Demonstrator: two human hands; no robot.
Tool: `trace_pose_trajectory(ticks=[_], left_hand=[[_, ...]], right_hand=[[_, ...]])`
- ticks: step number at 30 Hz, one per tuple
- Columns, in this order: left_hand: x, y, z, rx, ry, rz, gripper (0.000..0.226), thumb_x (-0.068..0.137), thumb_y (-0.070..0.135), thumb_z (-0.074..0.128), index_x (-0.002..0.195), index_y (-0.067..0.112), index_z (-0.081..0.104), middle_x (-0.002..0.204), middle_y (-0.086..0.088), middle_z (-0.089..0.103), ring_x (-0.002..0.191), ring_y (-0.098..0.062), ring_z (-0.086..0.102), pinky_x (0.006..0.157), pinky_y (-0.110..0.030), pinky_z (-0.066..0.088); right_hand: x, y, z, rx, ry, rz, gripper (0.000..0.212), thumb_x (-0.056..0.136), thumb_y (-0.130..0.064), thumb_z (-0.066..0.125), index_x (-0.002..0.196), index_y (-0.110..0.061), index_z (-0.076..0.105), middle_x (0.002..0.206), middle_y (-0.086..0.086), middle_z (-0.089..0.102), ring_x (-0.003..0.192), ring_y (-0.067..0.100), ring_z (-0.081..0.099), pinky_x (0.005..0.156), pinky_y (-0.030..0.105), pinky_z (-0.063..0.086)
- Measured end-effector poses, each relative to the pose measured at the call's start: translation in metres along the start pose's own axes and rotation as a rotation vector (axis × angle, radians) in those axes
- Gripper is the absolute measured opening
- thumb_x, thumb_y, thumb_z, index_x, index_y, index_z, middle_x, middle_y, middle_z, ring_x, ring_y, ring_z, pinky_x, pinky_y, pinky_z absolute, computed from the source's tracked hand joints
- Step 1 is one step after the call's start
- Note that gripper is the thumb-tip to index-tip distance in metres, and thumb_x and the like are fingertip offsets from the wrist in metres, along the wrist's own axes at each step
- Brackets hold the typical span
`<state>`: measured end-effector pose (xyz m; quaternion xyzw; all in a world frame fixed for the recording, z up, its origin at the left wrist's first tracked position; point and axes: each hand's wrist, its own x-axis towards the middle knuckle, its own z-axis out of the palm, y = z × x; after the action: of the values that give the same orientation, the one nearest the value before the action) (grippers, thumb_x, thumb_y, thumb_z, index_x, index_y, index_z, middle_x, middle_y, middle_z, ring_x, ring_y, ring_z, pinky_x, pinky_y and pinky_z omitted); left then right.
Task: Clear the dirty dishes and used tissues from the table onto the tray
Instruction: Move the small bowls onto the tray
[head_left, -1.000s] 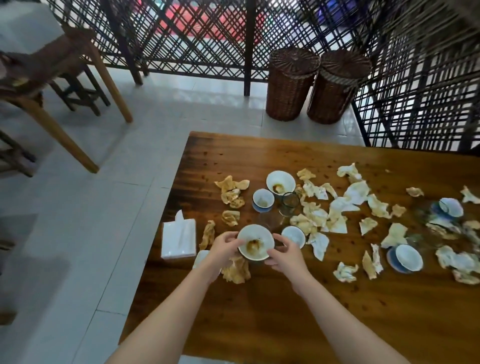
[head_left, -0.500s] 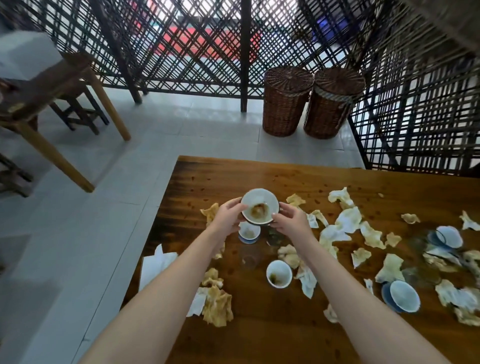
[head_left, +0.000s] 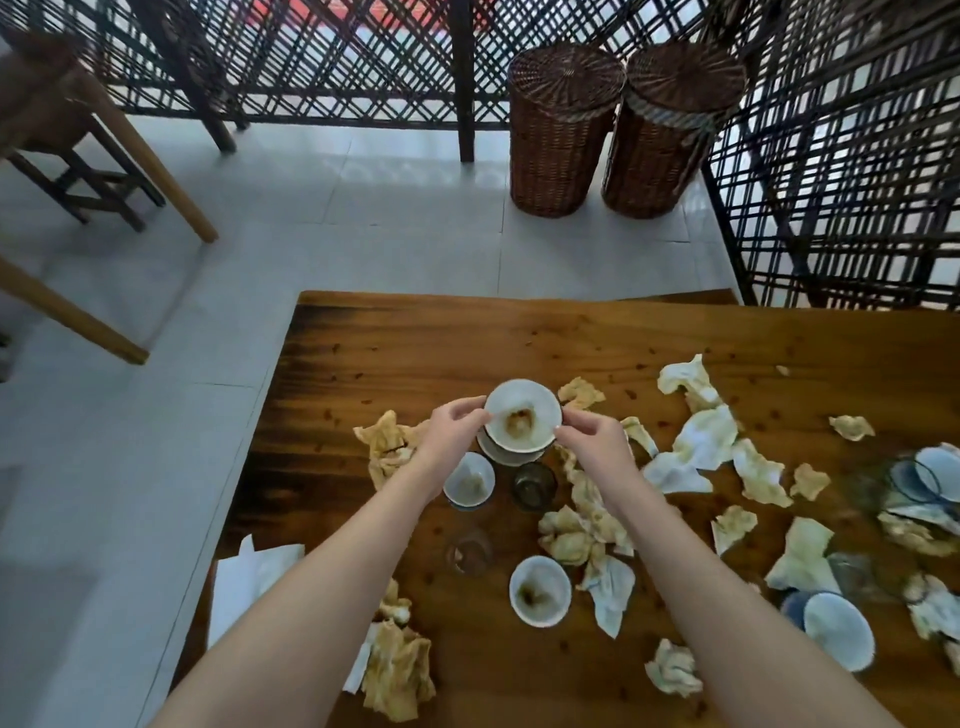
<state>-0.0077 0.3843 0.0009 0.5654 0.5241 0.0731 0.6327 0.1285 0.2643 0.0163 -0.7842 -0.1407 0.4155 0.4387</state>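
A stained white bowl (head_left: 522, 415) is pinched at its rim between my left hand (head_left: 451, 436) and my right hand (head_left: 592, 441). It sits on or just above a second white bowl (head_left: 506, 453) on the wooden table (head_left: 415, 343). Nearer me stand a small dirty bowl (head_left: 468, 479), a dark glass (head_left: 534, 486), a clear glass (head_left: 469, 552) and another dirty bowl (head_left: 540, 590). Several crumpled, stained tissues (head_left: 706, 441) lie scattered across the table. At the right edge are blue-and-white bowls (head_left: 836, 630). No tray is in view.
A tissue pack (head_left: 249, 577) lies at the table's left edge. Two wicker baskets (head_left: 563, 130) stand on the tiled floor beyond the table, against a lattice screen. Wooden chair legs (head_left: 104, 156) are at the far left.
Both hands carried the stained bowl away from me, from the table's near side to over the far bowl. The camera view shifted with them.
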Motion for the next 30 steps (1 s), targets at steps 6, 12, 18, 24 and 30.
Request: trace_pose_trajectory(ticks=[6,12,18,24,30], left_hand=[[0.004,-0.007,-0.001,-0.03,0.075,-0.025,0.029,0.093,0.017,0.055,0.12,0.012,0.067,0.118,-0.005,0.066,0.111,-0.02,0.058,0.091,-0.031,0.047],[0.006,-0.012,-0.003,0.001,0.079,-0.011,0.028,0.094,0.021,0.057,0.121,0.019,0.066,0.123,-0.002,0.063,0.116,-0.019,0.055,0.101,-0.039,0.045],[0.006,-0.017,-0.005,0.032,0.006,-0.007,0.033,0.097,0.034,0.054,0.127,0.025,0.06,0.131,0.002,0.058,0.122,-0.018,0.051,0.108,-0.04,0.04],[-0.005,-0.005,-0.004,-0.058,-0.016,0.049,0.037,0.101,0.022,0.047,0.136,0.014,0.054,0.137,-0.003,0.055,0.13,-0.021,0.047,0.112,-0.044,0.036],[-0.046,0.023,0.005,-0.184,-0.109,0.133,0.039,0.103,0.026,0.044,0.141,0.019,0.047,0.135,-0.005,0.057,0.126,-0.026,0.05,0.107,-0.05,0.04]], right_hand=[[0.004,0.012,0.005,-0.014,0.005,0.031,0.042,0.091,-0.016,0.063,0.131,-0.009,0.056,0.13,0.006,0.058,0.12,0.021,0.053,0.101,0.035,0.044],[0.011,0.023,0.011,-0.001,-0.012,0.063,0.038,0.093,-0.025,0.06,0.13,-0.02,0.054,0.128,0.002,0.057,0.115,0.016,0.052,0.089,0.028,0.043],[0.015,0.027,0.019,0.079,-0.108,0.113,0.049,0.094,-0.03,0.059,0.14,-0.02,0.045,0.132,0.002,0.056,0.113,0.017,0.057,0.091,0.029,0.051],[0.004,0.009,0.013,0.087,-0.059,-0.023,0.051,0.092,-0.027,0.061,0.14,-0.022,0.045,0.127,-0.005,0.054,0.116,0.012,0.052,0.099,0.033,0.046],[-0.038,-0.013,-0.006,0.203,-0.001,-0.12,0.048,0.09,-0.029,0.063,0.136,-0.027,0.049,0.128,-0.002,0.058,0.115,0.018,0.057,0.1,0.04,0.047]])
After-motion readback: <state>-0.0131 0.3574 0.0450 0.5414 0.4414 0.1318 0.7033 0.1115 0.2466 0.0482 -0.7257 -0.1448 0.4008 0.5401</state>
